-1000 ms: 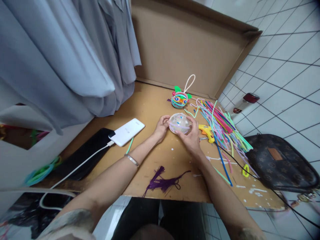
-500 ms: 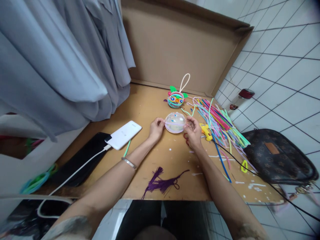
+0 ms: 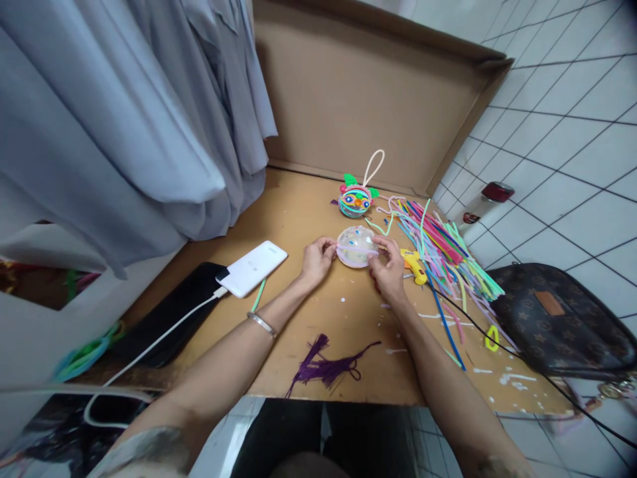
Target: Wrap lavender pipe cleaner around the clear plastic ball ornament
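A clear round plastic ball (image 3: 356, 239) with small coloured specks sits between my two hands above the table. A pale lilac pipe cleaner (image 3: 359, 250) runs across its near side. My left hand (image 3: 319, 257) pinches the strip's left end at the ball's edge. At the other side, my right hand (image 3: 388, 264) has thumb and fingers closed on the strip's right end, against the ball. Behind the ball stands a decorated ball (image 3: 355, 202) with eyes, green ears and a cream loop. A yellow glue gun (image 3: 414, 266) lies just right of my right hand.
Many coloured pipe cleaners (image 3: 448, 242) are heaped at the right, near a dark patterned bag (image 3: 562, 318). Purple tassels (image 3: 328, 366) lie at the front edge. A white power bank (image 3: 253, 268) with a cable is at left. A cardboard panel (image 3: 368, 93) rises behind.
The right fingers have shifted along the ball's right edge, and the lilac strip now slants slightly down to the right. The whole view has shifted a little.
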### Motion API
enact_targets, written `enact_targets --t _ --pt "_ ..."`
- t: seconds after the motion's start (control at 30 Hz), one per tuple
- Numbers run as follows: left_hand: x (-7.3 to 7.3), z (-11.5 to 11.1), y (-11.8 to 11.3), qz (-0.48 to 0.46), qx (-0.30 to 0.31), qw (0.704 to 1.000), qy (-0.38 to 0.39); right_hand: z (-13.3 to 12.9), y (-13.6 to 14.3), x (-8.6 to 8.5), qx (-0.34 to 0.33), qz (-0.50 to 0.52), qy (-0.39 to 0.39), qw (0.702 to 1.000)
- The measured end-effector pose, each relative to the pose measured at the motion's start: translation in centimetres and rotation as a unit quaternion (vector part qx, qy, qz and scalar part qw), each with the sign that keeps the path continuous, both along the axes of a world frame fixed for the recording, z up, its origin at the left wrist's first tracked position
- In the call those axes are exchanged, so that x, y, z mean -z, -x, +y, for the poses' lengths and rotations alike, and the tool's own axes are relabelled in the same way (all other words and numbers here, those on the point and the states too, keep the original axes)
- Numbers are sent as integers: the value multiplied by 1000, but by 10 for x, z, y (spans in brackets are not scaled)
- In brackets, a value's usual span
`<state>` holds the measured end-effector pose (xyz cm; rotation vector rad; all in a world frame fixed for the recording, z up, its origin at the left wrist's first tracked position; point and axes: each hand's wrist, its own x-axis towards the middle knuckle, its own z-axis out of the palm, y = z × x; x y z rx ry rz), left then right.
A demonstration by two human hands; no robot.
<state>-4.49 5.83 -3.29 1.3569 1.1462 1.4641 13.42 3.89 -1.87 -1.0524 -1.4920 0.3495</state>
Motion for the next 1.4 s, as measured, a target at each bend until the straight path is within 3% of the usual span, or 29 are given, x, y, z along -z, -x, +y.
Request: enact_targets --t 0.3,0.57,0.77,0.9,1.13,1.4 --pt "5 12 8 -78 72 994 30 2 -4 0 -19 13 10 1000" --pt "9 14 8 -76 52 995 30 8 -9 0 -48 12 19 999" --pt "10 16 12 -110 60 990 62 8 -19 -8 -139 61 85 985" --pt "12 18 14 -123 61 987 83 4 -23 -16 -163 69 111 978" --pt "7 17 15 -120 57 986 104 2 -30 -23 -168 51 128 976" --pt "10 16 16 -92 65 990 84 6 -27 -16 -131 75 120 981"
